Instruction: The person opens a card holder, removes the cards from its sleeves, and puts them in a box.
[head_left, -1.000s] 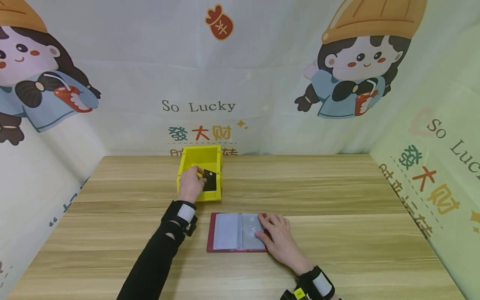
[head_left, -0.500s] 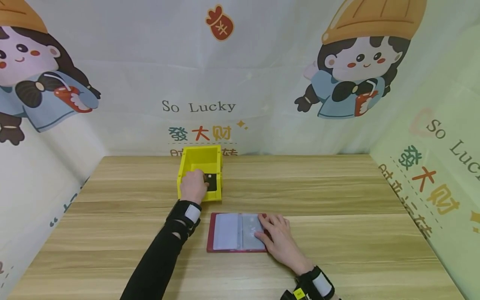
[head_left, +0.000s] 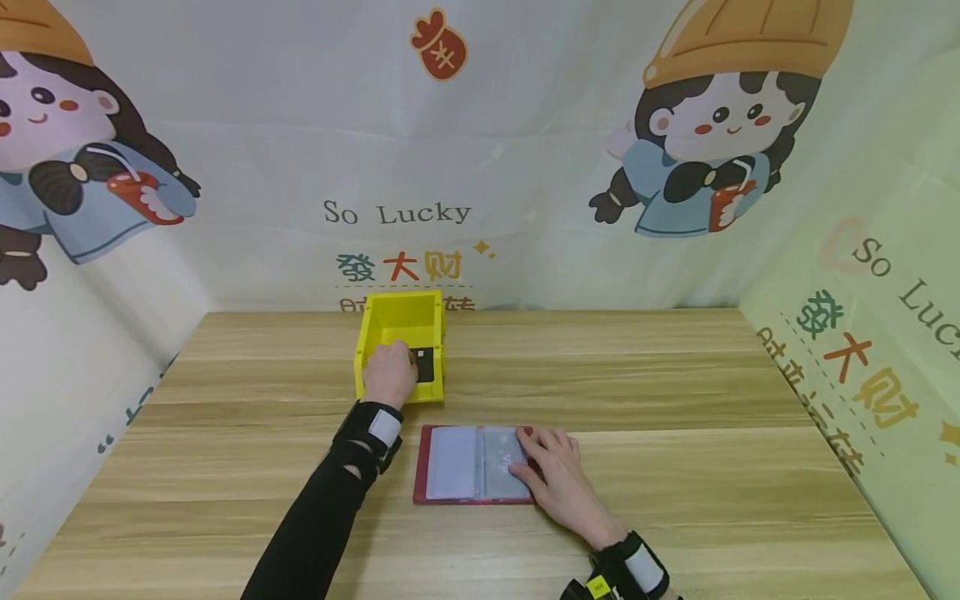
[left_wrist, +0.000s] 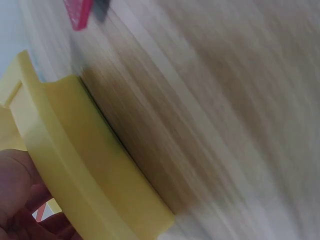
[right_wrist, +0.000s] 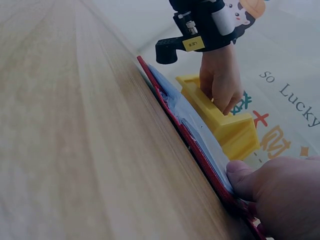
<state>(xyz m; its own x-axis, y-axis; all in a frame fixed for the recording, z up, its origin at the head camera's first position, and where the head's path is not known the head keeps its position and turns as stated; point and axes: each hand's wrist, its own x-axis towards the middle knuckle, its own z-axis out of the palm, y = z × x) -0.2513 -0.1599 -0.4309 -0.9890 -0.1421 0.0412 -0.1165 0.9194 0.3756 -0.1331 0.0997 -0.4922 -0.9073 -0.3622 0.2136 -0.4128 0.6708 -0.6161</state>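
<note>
A yellow plastic bin (head_left: 437, 333) stands near the back edge of the table. My left hand (head_left: 388, 375) reaches down into it with fingers bent, beside a black card (head_left: 424, 365) with a small pale square. The left wrist view shows the curled fingers (left_wrist: 37, 197) behind the yellow wall, with a white-and-red patch between them; I cannot tell whether they grip a card. Nearer me lies an open red booklet (head_left: 421, 467) with clear plastic sleeves. My right hand (head_left: 558, 479) rests on its right side, the thumb (right_wrist: 239, 175) pressing the page edge.
The wood-grain table (head_left: 675, 400) stretches to both sides of the booklet and bin. Right behind the bin hangs a printed cloth backdrop (head_left: 525, 167), which also rises along the left and right sides.
My left hand has moved slightly right and lower inside the bin, covering more of the black card, and has hardly moved in the last half second. The right hand and booklet stay still.
</note>
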